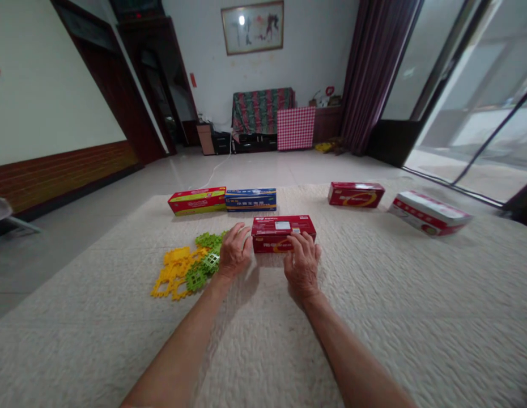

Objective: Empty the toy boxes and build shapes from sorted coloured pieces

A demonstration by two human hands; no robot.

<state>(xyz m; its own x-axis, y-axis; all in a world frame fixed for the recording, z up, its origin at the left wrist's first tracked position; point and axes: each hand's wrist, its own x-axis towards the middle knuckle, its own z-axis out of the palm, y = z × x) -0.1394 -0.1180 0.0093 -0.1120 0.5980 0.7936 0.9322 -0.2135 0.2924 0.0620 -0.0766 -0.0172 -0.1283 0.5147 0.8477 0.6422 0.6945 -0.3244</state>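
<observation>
A dark red cardboard box point(267, 226) with a white label on top lies lengthwise across the cream quilted cover. My left hand point(235, 251) is at its left end, fingers stretched forward and thumb near the box's edge; whether it touches I cannot tell. Over the right part of the front face, my right hand point(304, 263) rests with its fingers spread and slightly bent, not wrapped round the box. Just left of my left hand are flat green plastic lattice pieces point(196, 277) and yellow ones point(178, 256), partly overlapping; my hand hides some of the green.
Behind stand a red and yellow-green box point(198, 201) and a blue box point(250, 200), end to end. To the right are another dark red box point(356, 195) and a white and red box point(431, 212). The quilted cover point(395, 306) spreads beneath everything.
</observation>
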